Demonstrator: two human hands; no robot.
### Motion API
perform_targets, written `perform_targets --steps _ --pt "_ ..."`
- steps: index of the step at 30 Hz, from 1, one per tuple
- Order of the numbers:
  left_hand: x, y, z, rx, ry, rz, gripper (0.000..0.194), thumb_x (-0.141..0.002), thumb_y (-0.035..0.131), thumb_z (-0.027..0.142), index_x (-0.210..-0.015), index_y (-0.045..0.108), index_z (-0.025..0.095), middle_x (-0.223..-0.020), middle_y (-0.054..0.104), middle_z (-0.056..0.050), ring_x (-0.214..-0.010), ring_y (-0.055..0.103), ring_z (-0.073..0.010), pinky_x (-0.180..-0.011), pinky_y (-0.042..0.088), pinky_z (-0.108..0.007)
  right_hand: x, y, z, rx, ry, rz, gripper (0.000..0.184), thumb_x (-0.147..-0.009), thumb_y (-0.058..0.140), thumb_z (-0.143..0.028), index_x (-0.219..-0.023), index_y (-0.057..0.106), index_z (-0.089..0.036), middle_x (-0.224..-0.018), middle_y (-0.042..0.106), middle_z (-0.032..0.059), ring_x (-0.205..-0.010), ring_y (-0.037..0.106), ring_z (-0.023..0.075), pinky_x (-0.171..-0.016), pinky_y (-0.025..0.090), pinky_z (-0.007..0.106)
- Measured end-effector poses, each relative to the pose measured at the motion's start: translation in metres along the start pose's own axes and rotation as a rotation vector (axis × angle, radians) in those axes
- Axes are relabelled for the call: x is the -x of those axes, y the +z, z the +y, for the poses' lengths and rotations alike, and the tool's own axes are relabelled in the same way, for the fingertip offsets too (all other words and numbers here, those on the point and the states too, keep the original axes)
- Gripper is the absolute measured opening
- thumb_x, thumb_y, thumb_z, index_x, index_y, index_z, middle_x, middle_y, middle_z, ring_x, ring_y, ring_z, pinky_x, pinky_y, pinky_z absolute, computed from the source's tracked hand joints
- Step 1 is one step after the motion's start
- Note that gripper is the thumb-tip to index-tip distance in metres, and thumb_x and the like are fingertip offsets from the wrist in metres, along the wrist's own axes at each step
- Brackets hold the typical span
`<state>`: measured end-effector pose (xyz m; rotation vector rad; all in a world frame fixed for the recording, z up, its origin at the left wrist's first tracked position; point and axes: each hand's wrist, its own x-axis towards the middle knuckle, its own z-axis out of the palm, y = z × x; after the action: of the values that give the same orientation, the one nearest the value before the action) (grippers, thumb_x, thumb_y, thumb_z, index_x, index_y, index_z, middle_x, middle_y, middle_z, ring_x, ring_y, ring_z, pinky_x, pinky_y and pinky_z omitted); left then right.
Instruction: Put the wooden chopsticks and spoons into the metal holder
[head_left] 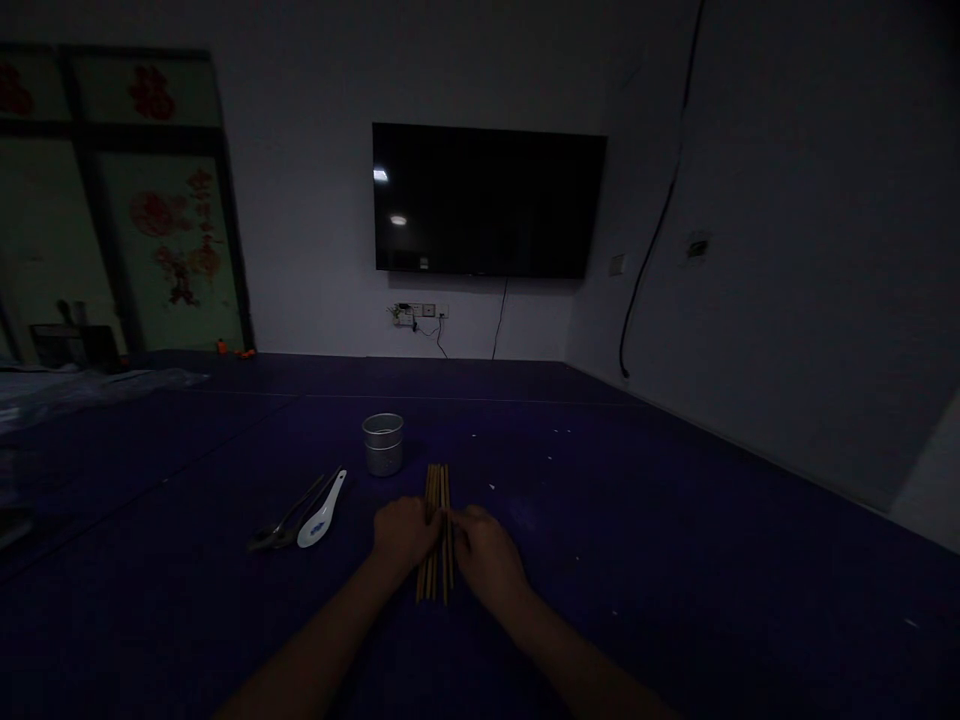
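Note:
Several light wooden chopsticks [444, 560] lie side by side on the dark blue surface, pointing away from me, their ends a little uneven. My left hand [406, 532] is over the left part of the bundle with its fingers curled and closed on the chopsticks. From the right, my right hand [487, 550] reaches in, its index finger and thumb closed at the rightmost chopsticks; the dim light hides part of its grip. Just beyond stands a grey metal cup [383, 446]. To the left are a white ceramic spoon [321, 522] and darker metal spoons [281, 535].
The blue surface [675, 560] stretches to the walls, with small white scraps on it. A television [487, 200] hangs on the back wall above sockets and cables. Clear plastic sheeting [112, 390] lies at the far left, near a door with red decorations.

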<state>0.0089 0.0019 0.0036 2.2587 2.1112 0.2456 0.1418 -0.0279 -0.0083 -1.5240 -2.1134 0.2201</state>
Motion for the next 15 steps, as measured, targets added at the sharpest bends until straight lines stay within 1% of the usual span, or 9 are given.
perform_targets --steps 3,5,10,15 --pt "0.001 0.000 0.001 0.003 0.005 0.007 0.058 -0.088 0.029 0.056 -0.099 0.068 0.014 -0.095 0.070 -0.016 -0.094 0.066 -0.0280 -0.076 0.047 -0.033 -0.001 0.000 0.003 0.022 -0.035 -0.001 0.038 -0.085 0.039 -0.009 -0.106 0.069 -0.022 -0.104 0.067 0.0080 -0.103 0.058 0.0201 -0.091 0.041 0.029" --pt "0.001 -0.001 0.001 -0.002 0.008 0.006 0.059 -0.088 0.027 0.056 -0.098 0.068 0.014 -0.094 0.070 -0.016 -0.094 0.066 -0.0285 -0.076 0.048 -0.034 -0.002 0.002 0.005 0.024 -0.055 -0.002 0.039 -0.085 0.039 -0.009 -0.108 0.068 -0.021 -0.111 0.067 0.0079 -0.109 0.056 0.0214 -0.095 0.039 0.032" --pt "0.002 -0.001 0.000 0.000 0.031 0.015 0.057 -0.087 0.029 0.055 -0.098 0.068 0.014 -0.094 0.071 -0.015 -0.094 0.066 -0.0277 -0.077 0.048 -0.033 -0.002 0.010 0.011 -0.018 -0.095 -0.033 0.040 -0.086 0.040 -0.012 -0.120 0.062 -0.018 -0.120 0.064 0.0086 -0.119 0.050 0.0225 -0.101 0.036 0.036" --pt "0.002 0.000 -0.002 -0.008 0.057 0.017 0.054 -0.087 0.030 0.052 -0.097 0.067 0.014 -0.094 0.071 -0.015 -0.093 0.066 -0.0287 -0.077 0.048 -0.035 -0.004 0.014 0.016 -0.056 -0.117 -0.061 0.040 -0.085 0.045 -0.013 -0.122 0.060 -0.021 -0.123 0.062 0.0085 -0.121 0.050 0.0222 -0.103 0.034 0.039"
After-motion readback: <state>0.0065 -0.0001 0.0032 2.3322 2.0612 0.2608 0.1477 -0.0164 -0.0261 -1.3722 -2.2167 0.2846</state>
